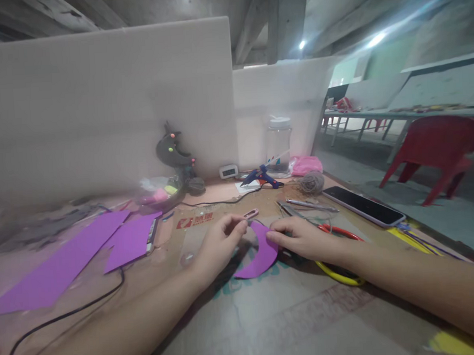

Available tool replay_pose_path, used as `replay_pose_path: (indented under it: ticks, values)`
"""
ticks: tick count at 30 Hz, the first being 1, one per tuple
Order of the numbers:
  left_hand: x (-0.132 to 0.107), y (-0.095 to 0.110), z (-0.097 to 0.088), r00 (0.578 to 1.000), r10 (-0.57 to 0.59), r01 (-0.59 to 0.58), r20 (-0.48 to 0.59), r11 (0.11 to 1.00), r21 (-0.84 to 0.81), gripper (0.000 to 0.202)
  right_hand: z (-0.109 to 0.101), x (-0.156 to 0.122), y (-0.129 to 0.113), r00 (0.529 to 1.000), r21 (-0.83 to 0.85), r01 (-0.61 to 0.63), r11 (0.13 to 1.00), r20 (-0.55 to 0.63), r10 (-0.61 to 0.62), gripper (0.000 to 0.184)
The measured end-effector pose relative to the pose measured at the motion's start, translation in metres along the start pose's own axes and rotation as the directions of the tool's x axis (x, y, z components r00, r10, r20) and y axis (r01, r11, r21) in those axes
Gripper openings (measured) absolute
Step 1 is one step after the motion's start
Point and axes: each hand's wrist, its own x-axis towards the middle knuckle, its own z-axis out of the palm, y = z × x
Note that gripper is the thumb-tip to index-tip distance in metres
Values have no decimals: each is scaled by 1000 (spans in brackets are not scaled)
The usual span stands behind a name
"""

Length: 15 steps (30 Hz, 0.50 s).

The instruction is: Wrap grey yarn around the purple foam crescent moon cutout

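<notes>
A purple crescent-shaped foam piece (pixel 261 256) stands between my two hands over the cardboard-covered table (pixel 293 313). My left hand (pixel 219 244) pinches something thin at the crescent's upper tip, fingers closed. My right hand (pixel 300 238) grips the crescent's right edge with thumb and fingers pressed together. Under my right wrist lie red-handled scissors (pixel 340 229) and a yellow loop (pixel 339 275).
Purple foam sheets (pixel 84 248) lie at the left. A blue glue gun (pixel 263 176), a ball of twine (pixel 312 182), a phone (pixel 363 204), a clear jar (pixel 278 140) and a dark figurine (pixel 173 149) stand near white partition boards (pixel 96 100). A black cable (pixel 69 316) crosses the left. A red chair (pixel 439 143) stands at the right.
</notes>
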Motion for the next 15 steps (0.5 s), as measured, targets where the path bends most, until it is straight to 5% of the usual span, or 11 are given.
replay_pose_path:
  ticks: [6,10,15]
  values:
    - [0,2,1,998,-29,30,46,1000,-3,23,0,1,7,953,184,-34,982,-289,87,26]
    - [-1,2,1,994,-3,-2,108,999,42,21,1,2,11,977,394,29,919,-205,57,45]
    - [-3,2,1,989,-19,7,147,997,80,22,5,2,15,997,480,4,877,-68,32,43]
